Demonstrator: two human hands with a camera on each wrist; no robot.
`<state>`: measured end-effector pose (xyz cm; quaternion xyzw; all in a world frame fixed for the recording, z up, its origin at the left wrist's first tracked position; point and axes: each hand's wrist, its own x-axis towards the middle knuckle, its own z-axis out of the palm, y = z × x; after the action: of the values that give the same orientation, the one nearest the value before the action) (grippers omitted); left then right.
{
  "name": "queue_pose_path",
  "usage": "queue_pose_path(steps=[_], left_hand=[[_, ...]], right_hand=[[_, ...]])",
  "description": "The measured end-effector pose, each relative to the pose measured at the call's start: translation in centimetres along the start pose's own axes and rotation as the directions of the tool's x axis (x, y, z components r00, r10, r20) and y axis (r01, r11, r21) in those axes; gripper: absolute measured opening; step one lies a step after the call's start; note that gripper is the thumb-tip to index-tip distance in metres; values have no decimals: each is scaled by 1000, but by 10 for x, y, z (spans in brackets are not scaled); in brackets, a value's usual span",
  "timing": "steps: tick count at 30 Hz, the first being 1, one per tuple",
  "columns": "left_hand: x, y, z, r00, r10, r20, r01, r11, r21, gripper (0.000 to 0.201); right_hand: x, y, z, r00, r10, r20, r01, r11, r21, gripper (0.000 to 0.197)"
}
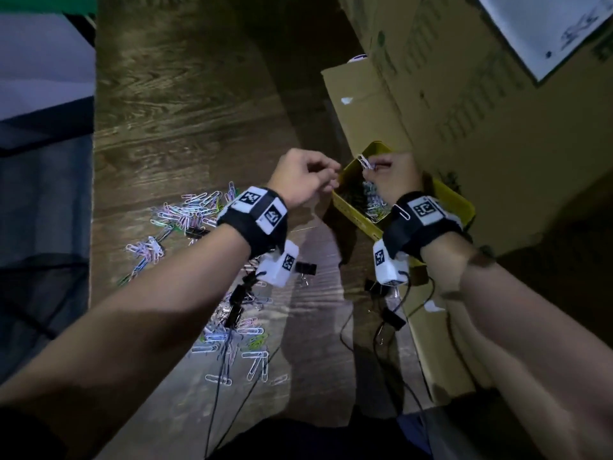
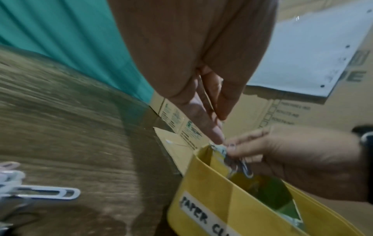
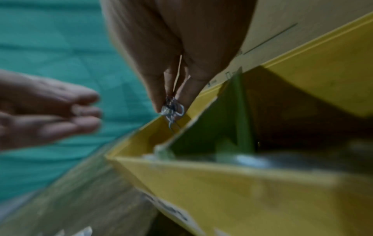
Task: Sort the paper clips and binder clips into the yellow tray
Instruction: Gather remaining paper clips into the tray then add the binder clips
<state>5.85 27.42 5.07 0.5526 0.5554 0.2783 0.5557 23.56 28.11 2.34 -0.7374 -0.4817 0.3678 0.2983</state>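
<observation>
Fingers (image 3: 159,102) of the right hand (image 1: 393,177) pinch light, springy, tangle-prone clips (image 3: 172,110) over the tray (image 1: 351,210); left hand (image 1: 305,180) loosely curled, empty.

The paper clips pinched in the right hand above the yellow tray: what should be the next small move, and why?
Probably the right hand should spread its fingers and drop the paper clips. They hang directly above the yellow tray, over the compartment whose label reads "PAPER CL...", where other clips already lie. The left hand beside it holds nothing.
</observation>
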Motion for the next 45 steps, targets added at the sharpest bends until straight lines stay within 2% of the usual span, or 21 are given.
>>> queue_pose_path(steps=[4, 7, 9, 11, 13, 15, 17, 18, 19, 21, 23, 25, 27, 29, 31, 34, 36, 38, 41, 43, 45], left_hand=[[-49, -22, -50, 995, -57, -86, 56, 998, -8, 18], [-95, -52, -91, 987, -74, -139, 100, 978, 185, 14], [-131, -79, -115, 981, -90, -170, 143, 933, 330, 12], [-164, -108, -130, 979, -94, -178, 170, 858, 484, 12], [-195, -135, -134, 981, -99, -165, 179, 782, 597, 16], [-220, -160, -127, 989, -47, -140, 129, 736, 665, 20], [-239, -182, -114, 993, -1, -117, 83, 706, 704, 22], [-247, -192, -107, 992, 5, -127, 89, 686, 722, 23], [-254, -199, -100, 990, 9, -143, 101, 666, 739, 26], [-265, -207, -83, 985, 14, -175, 129, 619, 775, 33], [-274, -207, -66, 985, 4, -174, 139, 580, 803, 39], [-280, -208, -55, 990, -9, -139, 117, 589, 800, 40], [-285, -209, -50, 997, 6, -82, 62, 600, 797, 40], [-285, -208, -55, 994, 54, -94, 40, 624, 780, 42], [-280, -208, -67, 980, 57, -191, 111, 638, 762, 47], [-271, -211, -91, 954, -68, -291, 277, 567, 776, 60], [-267, -216, -98, 951, -120, -286, 305, 530, 791, 65], [-266, -218, -94, 966, -114, -233, 257, 534, 806, 62], [-270, -215, -70, 992, -67, -106, 125, 561, 819, 55], [-274, -212, -55, 998, -43, -36, 54, 563, 825, 58], [-276, -207, -51, 998, -37, -42, 55, 556, 830, 66]], right_hand=[[-3, 3, 9, 989, -14, 148, 51, 967, -248, 31], [-20, -10, 11, 992, -125, 32, 128, 943, -306, 31], [-45, -26, 15, 946, -324, -27, 305, 912, -273, 26], [-80, -39, 33, 855, -517, 34, 510, 828, -233, 22], [-118, -39, 63, 751, -615, 239, 657, 733, -178, 21], [-153, -29, 99, 562, -663, 494, 796, 597, -105, 23], [-185, -17, 133, 345, -609, 714, 895, 444, -54, 32], [-198, -11, 146, 278, -523, 806, 922, 380, -73, 38], [-209, -6, 155, 246, -435, 866, 946, 304, -116, 43], [-222, 2, 168, 255, -326, 910, 963, 176, -206, 50], [-225, 7, 173, 320, -257, 912, 946, 145, -291, 58], [-223, 10, 171, 390, -231, 891, 921, 128, -369, 66], [-218, 13, 165, 432, -238, 870, 902, 119, -415, 70], [-214, 16, 158, 472, -246, 847, 882, 146, -449, 70], [-213, 19, 152, 495, -269, 826, 867, 220, -447, 67], [-226, 22, 140, 463, -402, 790, 883, 289, -371, 55], [-240, 26, 134, 455, -502, 735, 889, 297, -347, 44], [-256, 29, 133, 476, -426, 769, 873, 331, -357, 50], [-271, 40, 139, 551, -209, 808, 809, 371, -456, 79], [-277, 45, 146, 605, -163, 779, 759, 412, -503, 96], [-281, 46, 152, 645, -136, 752, 715, 453, -532, 108]])
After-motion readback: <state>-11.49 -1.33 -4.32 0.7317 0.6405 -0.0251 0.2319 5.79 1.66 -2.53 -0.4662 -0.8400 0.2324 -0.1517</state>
